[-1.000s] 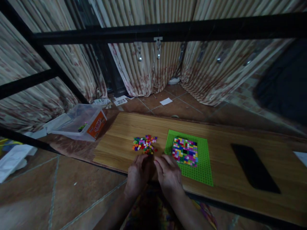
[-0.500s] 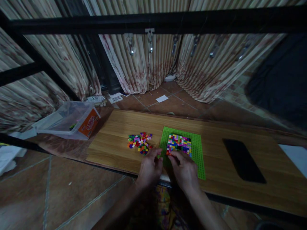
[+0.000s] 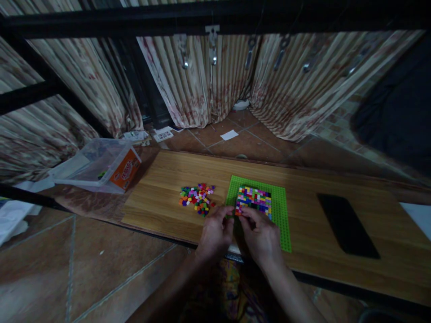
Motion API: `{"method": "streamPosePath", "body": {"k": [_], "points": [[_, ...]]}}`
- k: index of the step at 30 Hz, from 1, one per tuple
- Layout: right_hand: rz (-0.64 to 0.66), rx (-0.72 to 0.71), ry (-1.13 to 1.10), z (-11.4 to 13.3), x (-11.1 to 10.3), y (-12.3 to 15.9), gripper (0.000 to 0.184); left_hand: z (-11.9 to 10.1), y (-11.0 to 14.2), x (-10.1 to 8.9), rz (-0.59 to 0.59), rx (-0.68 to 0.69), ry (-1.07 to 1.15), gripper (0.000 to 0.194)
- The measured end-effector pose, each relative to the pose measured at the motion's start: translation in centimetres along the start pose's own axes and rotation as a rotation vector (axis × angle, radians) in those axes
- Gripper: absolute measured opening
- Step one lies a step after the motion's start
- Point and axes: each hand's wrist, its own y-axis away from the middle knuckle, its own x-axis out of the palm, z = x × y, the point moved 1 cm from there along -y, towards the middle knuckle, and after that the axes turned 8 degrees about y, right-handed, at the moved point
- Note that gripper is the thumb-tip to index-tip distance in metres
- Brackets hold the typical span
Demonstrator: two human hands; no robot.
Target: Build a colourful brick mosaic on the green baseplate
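Note:
A bright green studded baseplate (image 3: 283, 224) lies on the wooden board, bearing a block of small multicoloured toy bricks (image 3: 254, 197) with a dark gap near its middle. My right hand (image 3: 262, 235) is at the near left corner of this block, thumb and forefinger drawn together; anything between the tips is too small to make out. Beside it, over the plate's left edge, my left hand (image 3: 215, 233) has curled fingers, with a gap between thumb and forefinger and nothing seen in it. Left of the plate is a loose pile of small bricks (image 3: 197, 197).
A dark flat slab (image 3: 348, 224) rests on the wooden board (image 3: 161, 193) at the right. Beyond the board's left end stands a clear plastic bin (image 3: 97, 166) with an orange label. Black metal bars (image 3: 101, 24) cross in front of striped curtains (image 3: 222, 85).
The view has shifted slightly. My left hand has edged toward the brick block, its fingertips now closer to my right hand's. My right hand stays at the block's near left corner.

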Motion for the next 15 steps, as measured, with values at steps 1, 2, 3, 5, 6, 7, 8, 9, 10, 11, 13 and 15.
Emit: {"method": "streamPosePath", "body": {"k": [1, 2, 3, 5, 6, 7, 8, 9, 10, 11, 13, 15], "points": [[-0.005, 0.0, 0.0, 0.0, 0.0, 0.1, 0.021, 0.0, -0.1, 0.0, -0.005, 0.0, 0.005, 0.032], [-0.009, 0.0, 0.003, 0.0, 0.1, 0.1, 0.022, -0.1, -0.2, 0.0, -0.013, -0.002, 0.014, 0.032], [-0.006, 0.001, 0.006, 0.0, 0.1, 0.2, 0.023, -0.1, -0.4, 0.1, -0.022, -0.009, 0.025, 0.031], [0.002, 0.007, 0.016, 0.0, 0.1, 0.2, 0.025, -0.2, -0.8, 0.2, -0.034, -0.035, 0.052, 0.029], [0.005, 0.011, 0.019, 0.0, 0.2, 0.2, 0.026, -0.2, -1.1, 0.3, -0.035, -0.057, 0.066, 0.028], [0.006, 0.014, 0.02, -0.1, 0.2, 0.2, 0.027, -0.4, -1.3, 0.4, -0.035, -0.082, 0.079, 0.026], [0.004, 0.015, 0.018, -0.1, 0.2, 0.2, 0.028, -0.5, -1.6, 0.5, -0.03, -0.107, 0.089, 0.025], [0.001, 0.015, 0.017, 0.0, 0.2, 0.2, 0.028, -0.6, -1.8, 0.6, -0.025, -0.131, 0.097, 0.024], [-0.003, 0.015, 0.017, 0.0, 0.2, 0.2, 0.028, -0.8, -2.1, 0.6, -0.023, -0.153, 0.105, 0.023], [-0.007, 0.013, 0.017, 0.0, 0.2, 0.2, 0.028, -0.9, -2.2, 0.7, -0.02, -0.173, 0.116, 0.021], [-0.016, 0.011, 0.017, 0.0, 0.2, 0.2, 0.028, -1.0, -2.5, 0.9, -0.021, -0.205, 0.144, 0.02], [-0.026, 0.006, 0.015, -0.1, 0.3, 0.2, 0.028, -0.9, -2.8, 1.0, -0.031, -0.236, 0.177, 0.018]]}}
